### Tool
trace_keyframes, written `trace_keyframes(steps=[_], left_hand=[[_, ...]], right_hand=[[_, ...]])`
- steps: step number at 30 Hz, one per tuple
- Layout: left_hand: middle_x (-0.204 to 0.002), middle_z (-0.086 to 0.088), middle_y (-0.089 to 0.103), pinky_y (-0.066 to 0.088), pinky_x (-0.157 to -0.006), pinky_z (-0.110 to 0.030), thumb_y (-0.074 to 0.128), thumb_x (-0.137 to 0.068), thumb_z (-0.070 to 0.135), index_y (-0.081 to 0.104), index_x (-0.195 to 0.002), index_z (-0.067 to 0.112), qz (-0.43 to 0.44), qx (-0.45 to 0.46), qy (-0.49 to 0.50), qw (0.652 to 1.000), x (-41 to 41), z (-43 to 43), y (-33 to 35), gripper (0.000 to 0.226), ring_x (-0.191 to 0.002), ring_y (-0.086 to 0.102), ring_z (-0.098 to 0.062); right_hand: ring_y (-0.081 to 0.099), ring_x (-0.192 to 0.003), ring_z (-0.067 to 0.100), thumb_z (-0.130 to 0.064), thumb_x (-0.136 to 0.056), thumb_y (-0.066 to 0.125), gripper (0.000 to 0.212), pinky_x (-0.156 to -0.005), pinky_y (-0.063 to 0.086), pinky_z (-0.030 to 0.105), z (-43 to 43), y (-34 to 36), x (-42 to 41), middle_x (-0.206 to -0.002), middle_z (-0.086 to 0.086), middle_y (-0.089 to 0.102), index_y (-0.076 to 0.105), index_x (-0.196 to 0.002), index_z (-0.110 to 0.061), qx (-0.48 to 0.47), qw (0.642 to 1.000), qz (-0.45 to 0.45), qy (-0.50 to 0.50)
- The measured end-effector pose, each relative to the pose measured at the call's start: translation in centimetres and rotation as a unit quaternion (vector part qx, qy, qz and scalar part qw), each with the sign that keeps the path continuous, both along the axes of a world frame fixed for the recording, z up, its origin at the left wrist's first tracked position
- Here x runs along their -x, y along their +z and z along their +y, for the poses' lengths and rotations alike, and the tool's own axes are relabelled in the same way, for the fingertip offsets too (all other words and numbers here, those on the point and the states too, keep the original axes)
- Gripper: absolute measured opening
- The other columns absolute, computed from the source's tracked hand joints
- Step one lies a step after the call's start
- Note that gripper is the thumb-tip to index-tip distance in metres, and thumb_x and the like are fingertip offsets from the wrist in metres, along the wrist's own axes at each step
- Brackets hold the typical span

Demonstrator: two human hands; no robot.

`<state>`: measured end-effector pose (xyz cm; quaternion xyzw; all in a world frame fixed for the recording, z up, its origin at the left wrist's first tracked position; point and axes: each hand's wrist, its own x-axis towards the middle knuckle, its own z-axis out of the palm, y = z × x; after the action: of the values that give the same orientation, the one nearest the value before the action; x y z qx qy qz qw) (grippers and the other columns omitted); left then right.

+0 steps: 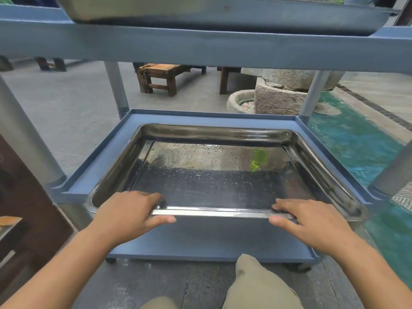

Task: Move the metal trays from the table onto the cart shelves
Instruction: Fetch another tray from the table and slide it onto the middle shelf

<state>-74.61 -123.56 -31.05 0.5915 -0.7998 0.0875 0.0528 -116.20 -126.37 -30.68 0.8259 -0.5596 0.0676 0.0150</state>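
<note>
Khaki knee (256, 284) down front. Left hand (129, 216) and right hand (312, 221) both grip the near rim of the wet metal tray (211, 175), fingers over, thumbs outside. It's on the blue cart's lower shelf (107, 157), maybe not fully flat. Second tray (133, 7) up top.

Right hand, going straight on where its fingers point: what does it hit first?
The right hand pinches the near rim of the metal tray. Going straight on, it would likely slide over the tray's wet floor toward its far wall, though depth is unclear.
</note>
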Motion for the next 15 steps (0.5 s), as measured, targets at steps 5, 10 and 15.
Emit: trace_keyframes(steps=[5, 10, 15], left_hand=[[-0.076, 0.016, 0.060, 0.032, -0.049, -0.023, 0.005, -0.068, 0.097, 0.056, -0.108, 0.042, 0.003, 0.019, -0.003, 1.000, 0.0, -0.8, 0.0, 0.084, -0.064, 0.054, -0.005], [-0.066, 0.016, 0.052, 0.035, -0.049, -0.027, 0.009, -0.064, 0.100, 0.055, -0.103, 0.040, 0.010, 0.022, 0.013, 1.000, 0.1, -3.7, 0.1, 0.085, -0.057, 0.048, -0.007], [-0.073, 0.010, 0.065, 0.044, -0.050, -0.029, 0.012, -0.065, 0.100, 0.056, -0.108, 0.036, 0.018, 0.035, 0.018, 0.999, 0.1, -5.9, -0.4, 0.089, -0.060, 0.057, -0.010]], right_hand=[[0.058, -0.115, 0.001, -0.097, -0.064, 0.003, 0.090, -0.078, 0.049, 0.029, -1.1, 0.2, -0.3, -0.133, -0.035, 0.051, 0.053, -0.124, -0.053, -0.017, 1.000, -0.009, -0.005], [0.062, -0.108, 0.005, -0.098, -0.063, 0.006, 0.093, -0.078, 0.050, 0.031, -3.6, 0.2, -0.5, -0.128, -0.030, 0.059, 0.056, -0.125, -0.050, -0.020, 0.999, -0.022, -0.019], [0.063, -0.108, 0.006, -0.096, -0.067, 0.011, 0.090, -0.073, 0.046, 0.030, -6.0, 0.1, -0.5, -0.129, -0.030, 0.059, 0.059, -0.125, -0.046, -0.014, 1.000, -0.015, -0.014]])
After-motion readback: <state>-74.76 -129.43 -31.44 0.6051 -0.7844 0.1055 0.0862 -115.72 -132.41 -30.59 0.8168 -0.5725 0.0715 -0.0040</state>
